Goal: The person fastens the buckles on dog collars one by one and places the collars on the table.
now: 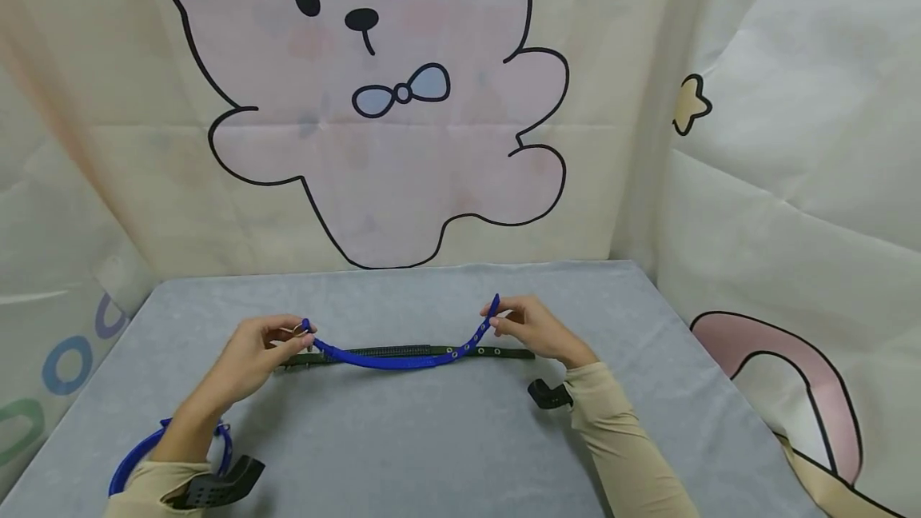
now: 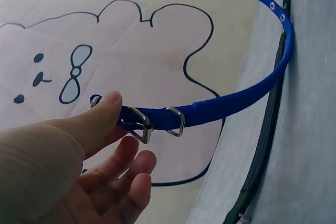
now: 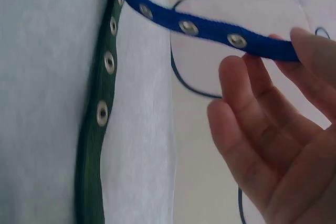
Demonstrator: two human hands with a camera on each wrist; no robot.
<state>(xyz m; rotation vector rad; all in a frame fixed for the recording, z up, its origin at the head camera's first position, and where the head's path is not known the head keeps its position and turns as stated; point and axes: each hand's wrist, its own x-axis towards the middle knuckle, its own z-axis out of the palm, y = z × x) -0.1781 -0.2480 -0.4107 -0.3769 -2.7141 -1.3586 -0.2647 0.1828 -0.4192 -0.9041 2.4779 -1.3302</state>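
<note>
A blue pet collar point(image 1: 403, 361) hangs in a shallow sag between the two hands. At its buckle end, my left hand point(image 1: 248, 354) pinches the strap between thumb and forefinger; the metal buckle point(image 2: 140, 124) shows in the left wrist view, the other fingers loosely bent. My right hand point(image 1: 536, 324) pinches the opposite end, which has metal eyelets point(image 3: 189, 28) and points upward. Behind the blue strap, a dark green collar point(image 1: 507, 352) lies stretched across the table, its own eyelets visible in the right wrist view. The blue strap covers part of it in the head view.
Another blue collar point(image 1: 133, 462) lies curled on the table's left side, partly hidden by the left forearm. Grey cloth covers the table point(image 1: 432, 454). Printed curtains point(image 1: 590, 182) stand behind and beside it. Each wrist carries a black camera mount point(image 1: 219, 486).
</note>
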